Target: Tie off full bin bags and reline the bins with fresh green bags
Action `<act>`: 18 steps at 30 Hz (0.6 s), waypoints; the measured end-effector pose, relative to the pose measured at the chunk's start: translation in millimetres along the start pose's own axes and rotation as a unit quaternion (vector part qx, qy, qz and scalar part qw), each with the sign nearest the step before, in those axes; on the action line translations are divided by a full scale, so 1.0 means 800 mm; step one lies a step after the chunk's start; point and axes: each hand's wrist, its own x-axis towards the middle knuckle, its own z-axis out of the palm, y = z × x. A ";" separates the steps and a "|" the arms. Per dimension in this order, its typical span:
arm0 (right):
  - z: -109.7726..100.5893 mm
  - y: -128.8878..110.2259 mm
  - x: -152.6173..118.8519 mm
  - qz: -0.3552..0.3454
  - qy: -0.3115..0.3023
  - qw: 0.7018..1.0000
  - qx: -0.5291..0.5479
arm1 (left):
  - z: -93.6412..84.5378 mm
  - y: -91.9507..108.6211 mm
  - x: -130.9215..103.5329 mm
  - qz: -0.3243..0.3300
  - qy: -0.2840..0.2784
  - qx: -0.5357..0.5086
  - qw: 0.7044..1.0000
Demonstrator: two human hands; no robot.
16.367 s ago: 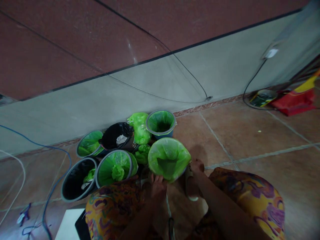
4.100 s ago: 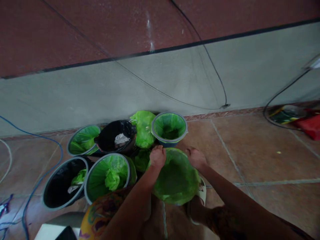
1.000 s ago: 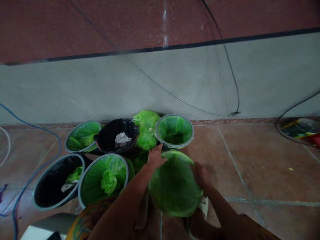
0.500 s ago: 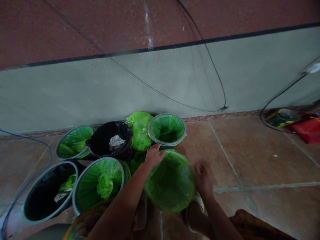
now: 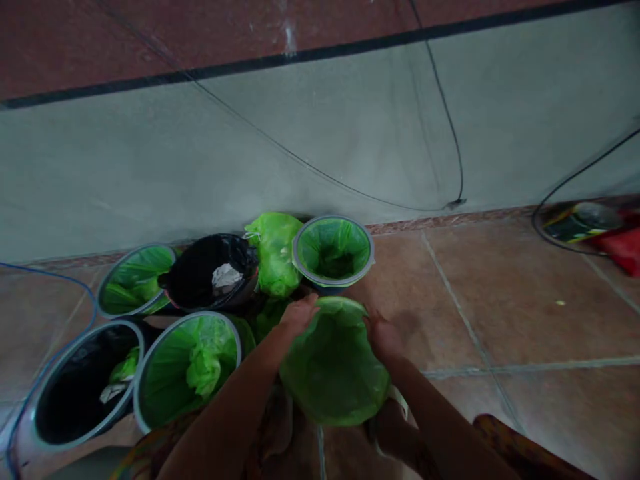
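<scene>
A bin lined with a thin green plastic bag (image 5: 335, 373) stands between my feet, its mouth facing up at me. At the far left of its mouth, my left hand (image 5: 299, 315) is closed on the edge of the bag. My right hand (image 5: 384, 339) grips the same edge at the far right, with its fingertips partly hidden. Between the two hands the far edge of the bag looks drawn narrower. The bin's own rim is covered by the bag. Just beyond my hands stands another green-lined bin (image 5: 334, 250) with a grey rim.
To the left are a tied green bag (image 5: 277, 253), a black-lined bin (image 5: 193, 277) holding crumpled paper, and several more lined bins. A blue hose (image 5: 93, 313) curves at the far left. Cables hang along the wall (image 5: 225, 167). A red item (image 5: 617, 247) lies at the right.
My right hand has moved left from beside the bin onto the bag's edge and closed on it. The far edge of the bag has narrowed. My view has tilted down slightly.
</scene>
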 end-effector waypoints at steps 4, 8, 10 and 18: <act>-0.002 -0.001 0.002 0.009 -0.026 0.999 -0.021 | -0.003 -0.009 -0.004 -0.024 -0.031 -0.006 0.999; -0.006 -0.006 0.001 0.007 -0.036 0.999 -0.015 | -0.011 -0.013 -0.010 -0.057 -0.051 -0.035 0.996; -0.010 -0.008 0.000 0.010 -0.034 0.999 -0.012 | -0.020 -0.018 -0.019 -0.080 -0.060 -0.076 0.992; 0.004 0.003 -0.011 0.041 0.029 0.998 -0.028 | 0.002 -0.009 -0.080 -0.252 0.092 -0.171 0.948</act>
